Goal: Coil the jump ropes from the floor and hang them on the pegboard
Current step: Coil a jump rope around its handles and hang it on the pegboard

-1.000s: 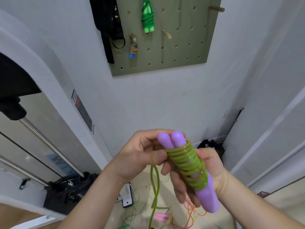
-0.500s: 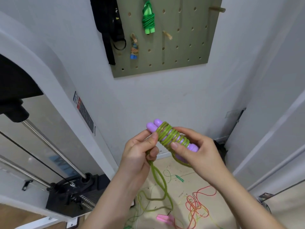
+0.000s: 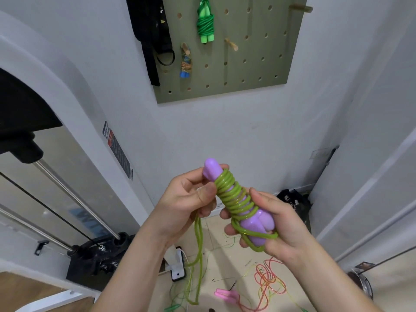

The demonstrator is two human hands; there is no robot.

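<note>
The jump rope (image 3: pixel 235 197) is held in front of the chest, well above the floor (image 3: pixel 225 262). Its 2 purple handles (image 3: pixel 262 222) lie side by side, bound together by tight turns of translucent green cord (image 3: pixel 227 188). The left hand (image 3: pixel 186 199) pinches the upper end with thumb and fingers curled round it. The right hand (image 3: pixel 279 228) clasps the lower end, where a loose turn of cord circles the handle butts. A doubled length of cord (image 3: pixel 199 255) hangs from the left hand down to the floor.

Compared with 0.5 s ago, the bundle stands steeper, its butts now showing in the right palm, and that hand has slid lower.

On the floor lies a pink-handled rope (image 3: pixel 225 294) with tangled orange cord. On the wall beyond, the pegboard (image 3: pixel 252 73) carries a coiled green rope (image 3: pixel 205 23), a small blue-handled rope (image 3: pixel 186 64) and black straps (image 3: pixel 155 30); 1 bare peg (image 3: pixel 231 44) juts out beside them.
</note>
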